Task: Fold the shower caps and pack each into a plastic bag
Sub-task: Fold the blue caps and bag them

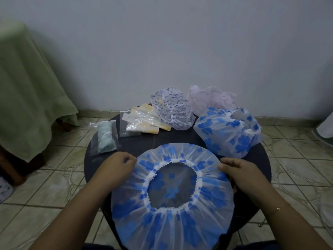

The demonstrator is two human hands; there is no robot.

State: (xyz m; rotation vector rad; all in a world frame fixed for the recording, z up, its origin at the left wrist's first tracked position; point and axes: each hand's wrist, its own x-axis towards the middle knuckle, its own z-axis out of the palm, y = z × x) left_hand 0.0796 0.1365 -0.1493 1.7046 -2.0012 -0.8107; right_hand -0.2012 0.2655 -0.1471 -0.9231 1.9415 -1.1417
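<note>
Lying between hands: shower cap

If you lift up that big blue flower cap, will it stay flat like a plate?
Probably not. The blue-flowered shower cap looks thin and see-through, so it should flop and sag. Its gathered elastic rim would likely bunch it inward. It seems very light; both hands only pinch its edges.

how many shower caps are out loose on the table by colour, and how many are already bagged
Blue flower caps: 2, the spread cap gripped by the left hand and right hand, and another behind it
Purple print cap: 1
Pink cap: 1
Bagged: green cap and yellow cap: 2
Total: 6
</note>
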